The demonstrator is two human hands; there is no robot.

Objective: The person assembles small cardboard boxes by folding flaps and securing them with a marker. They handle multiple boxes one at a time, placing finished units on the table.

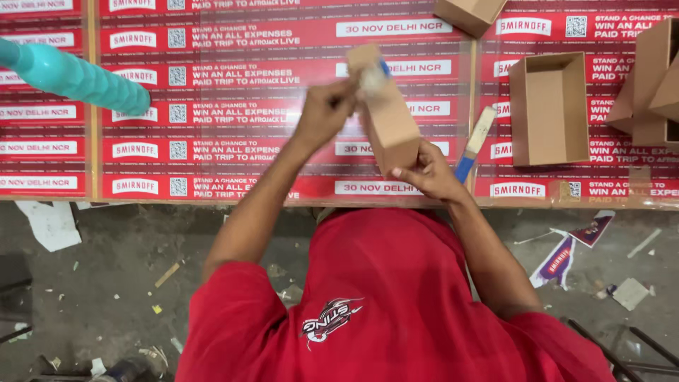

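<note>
My right hand (430,172) grips the lower end of a small brown cardboard box (387,113), held tilted above the table covered in red printed sheets (233,148). My left hand (327,107) is closed on a small white and blue tool (373,75), blurred by motion, pressed at the box's upper end. What kind of tool it is I cannot tell. My red shirt (396,297) fills the bottom of the view.
A brush with a blue handle (474,143) lies on the table right of my hands. An open brown box (548,107) stands further right, with more boxes at the right edge (654,78) and top (469,14). A teal ribbed object (74,78) juts in from the left. Paper scraps (49,225) litter the floor.
</note>
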